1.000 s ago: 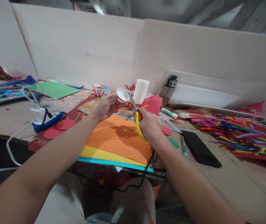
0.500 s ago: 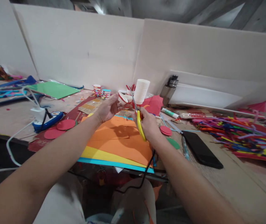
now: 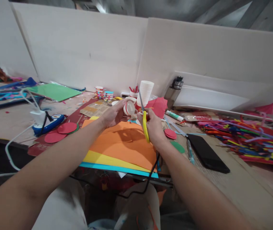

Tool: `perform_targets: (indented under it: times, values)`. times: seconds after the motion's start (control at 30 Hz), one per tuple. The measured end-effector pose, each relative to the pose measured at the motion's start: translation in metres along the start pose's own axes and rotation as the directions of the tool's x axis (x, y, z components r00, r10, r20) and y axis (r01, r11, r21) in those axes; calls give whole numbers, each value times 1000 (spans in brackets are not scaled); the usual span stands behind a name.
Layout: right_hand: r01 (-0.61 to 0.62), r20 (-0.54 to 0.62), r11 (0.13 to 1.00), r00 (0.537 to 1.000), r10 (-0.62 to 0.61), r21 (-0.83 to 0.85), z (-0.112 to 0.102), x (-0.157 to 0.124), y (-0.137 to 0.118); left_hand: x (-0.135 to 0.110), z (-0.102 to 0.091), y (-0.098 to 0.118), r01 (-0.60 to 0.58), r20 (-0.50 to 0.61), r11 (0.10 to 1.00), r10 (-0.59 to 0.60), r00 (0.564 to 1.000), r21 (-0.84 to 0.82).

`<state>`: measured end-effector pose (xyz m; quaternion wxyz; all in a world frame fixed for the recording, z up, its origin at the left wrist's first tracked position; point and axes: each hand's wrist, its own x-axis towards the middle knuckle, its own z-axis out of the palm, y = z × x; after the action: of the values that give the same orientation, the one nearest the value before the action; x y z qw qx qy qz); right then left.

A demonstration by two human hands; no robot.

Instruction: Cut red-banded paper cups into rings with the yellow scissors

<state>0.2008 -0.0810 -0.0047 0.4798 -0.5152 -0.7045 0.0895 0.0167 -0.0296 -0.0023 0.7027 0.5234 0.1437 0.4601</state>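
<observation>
Fingers of my left hand are wrapped round a small white paper cup with a red band, tilted so that one round end faces me. In my right hand is a pair of scissors with yellow handles, the blades pointing up and away, apart from the cup. Both hands hover over orange paper sheets, which lie on yellow and blue sheets. Just beyond the hands stands a tall stack of white paper cups.
Red paper circles and a blue power strip lie on the left. To the right are a black phone, a glue stick and many coloured pipe cleaners. A dark bottle leans near the white board.
My left hand has lowered the cup slightly toward me and turned it so its round end shows. The scissors in my right hand have shifted slightly and stand apart from the cup.
</observation>
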Motion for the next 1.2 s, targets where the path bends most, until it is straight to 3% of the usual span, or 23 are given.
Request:
perform_targets:
  times: [0.3, 0.63, 1.0, 1.2]
  values:
    - [43, 60, 999, 997, -42, -4, 1, 0, -4, -3, 3, -1, -68, 41, 997, 68, 997, 19]
    - [68, 118, 957, 992, -36, -281, 1, -1, 2, 2, 1, -3, -129, -4, 990, 130, 992, -61]
    - [91, 116, 931, 992, -53, -354, -2, -1, 1, 1, 0, 0, -144, 35, 989, 145, 989, -21]
    - [106, 128, 907, 990, -58, -408, -6, -1, -4, 1, -1, 1, -138, -2, 990, 138, 990, -24]
